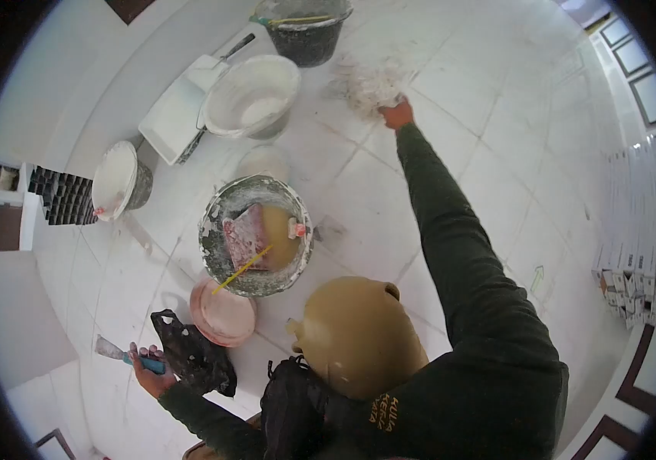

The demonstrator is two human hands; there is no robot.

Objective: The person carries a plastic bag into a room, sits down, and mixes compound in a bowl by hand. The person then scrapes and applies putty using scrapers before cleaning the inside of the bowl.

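Observation:
My left hand (pixel 151 371) is closed around the teal handle of a putty knife (pixel 111 349), whose flat blade points out to the left. Beside it on the tiled floor lies a crumpled black plastic bag (pixel 194 356). My right hand (pixel 398 114) reaches far forward, its fingers closed on a crumpled clear plastic sheet or bag (pixel 368 86) on the floor. Between my arms stands a spattered bucket (pixel 213 264) holding murky liquid, a pinkish block-like item (pixel 246 238) and a yellow stick (pixel 241 270).
A pink basin (pixel 223 337) and a large tan rounded object (pixel 359 330) are close to me. Farther off stand a white tub (pixel 282 84), a white tray (pixel 168 123), a dark bucket (pixel 309 42) and a bucket with a pale lid or rim (pixel 144 184). Stacked boxes (pixel 639 245) are at right.

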